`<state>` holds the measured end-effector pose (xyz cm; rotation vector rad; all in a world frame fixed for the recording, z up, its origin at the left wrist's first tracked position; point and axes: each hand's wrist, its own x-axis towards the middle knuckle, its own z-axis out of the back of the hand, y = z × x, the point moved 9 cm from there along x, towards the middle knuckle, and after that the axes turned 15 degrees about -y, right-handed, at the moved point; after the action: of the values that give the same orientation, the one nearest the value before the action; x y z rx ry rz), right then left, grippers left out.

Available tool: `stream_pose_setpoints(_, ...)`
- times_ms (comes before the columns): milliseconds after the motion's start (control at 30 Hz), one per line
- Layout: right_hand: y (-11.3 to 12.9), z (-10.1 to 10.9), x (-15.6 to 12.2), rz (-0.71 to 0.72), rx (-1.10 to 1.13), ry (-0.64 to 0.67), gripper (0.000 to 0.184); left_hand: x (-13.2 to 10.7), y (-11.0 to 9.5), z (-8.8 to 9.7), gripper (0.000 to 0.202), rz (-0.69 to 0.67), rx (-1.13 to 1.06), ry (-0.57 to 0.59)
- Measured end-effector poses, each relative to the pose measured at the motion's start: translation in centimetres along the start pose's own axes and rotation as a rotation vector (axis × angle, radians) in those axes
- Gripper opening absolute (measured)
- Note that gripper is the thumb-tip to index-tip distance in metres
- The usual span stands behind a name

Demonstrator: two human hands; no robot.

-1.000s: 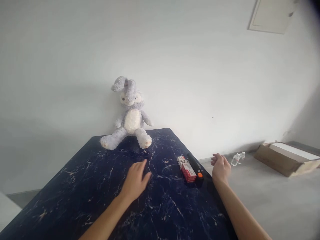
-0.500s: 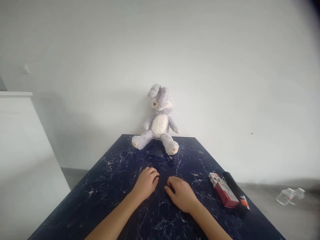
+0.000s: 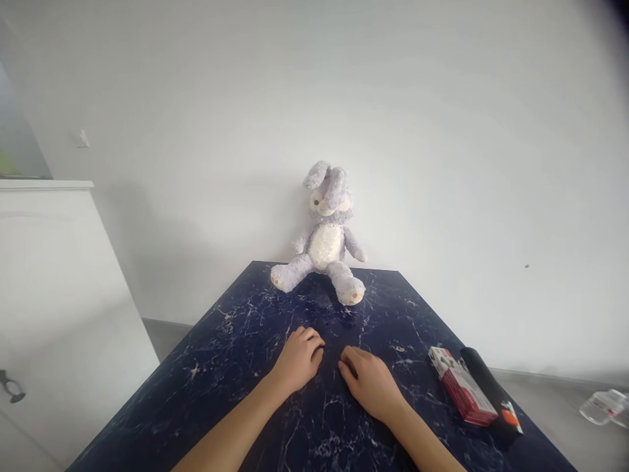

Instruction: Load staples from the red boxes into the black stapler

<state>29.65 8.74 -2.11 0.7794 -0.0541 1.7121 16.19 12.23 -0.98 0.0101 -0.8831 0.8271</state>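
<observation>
The left hand [image 3: 298, 359] and the right hand [image 3: 372, 382] are resting, it seems, palm down on the dark blue marbled tabletop [image 3: 196, 387], side by side with a narrow gap between them. The fingers of both are bending loosely, released rather than gripping, and each thumb is pointing inward toward the other hand. The grey plush rabbit [image 3: 325, 246] is sitting upright at the far edge, straight ahead of the fingertips and apart from them; its legs are spreading toward the hands, and the foot on the right is lying nearest to the right hand's fingers. Its back is facing the pale wall [image 3: 442, 164], one ear drooping over its face. Well to the right of the right hand, red-and-white packaging [image 3: 463, 387] is lying just beside a black cylinder [image 3: 491, 392] with an orange patch.
</observation>
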Motion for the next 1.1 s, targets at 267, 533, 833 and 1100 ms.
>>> stream_pose_setpoints(267, -0.1, 0.2, -0.3, -0.012, -0.009, 0.025, 0.019, 0.2, -0.3, 0.3, 0.021, 0.000, -0.011, 0.009)
stream_pose_setpoints(533, -0.6, -0.3, -0.5, -0.001, 0.023, 0.000, 0.039, 0.2, 0.0, 0.1, 0.037, 0.033, 0.004, 0.015)
stream_pose_setpoints(833, -0.8, -0.6, -0.6, -0.013, 0.018, 0.009, 0.044, 0.2, -0.3, -0.1, 0.024, -0.002, 0.007, 0.016)
stream_pose_setpoints(1100, -0.3, -0.3, -0.4, 0.017, 0.018, 0.004, 0.035, 0.1, -0.3, -0.1, 0.026, -0.004, -0.016, 0.010)
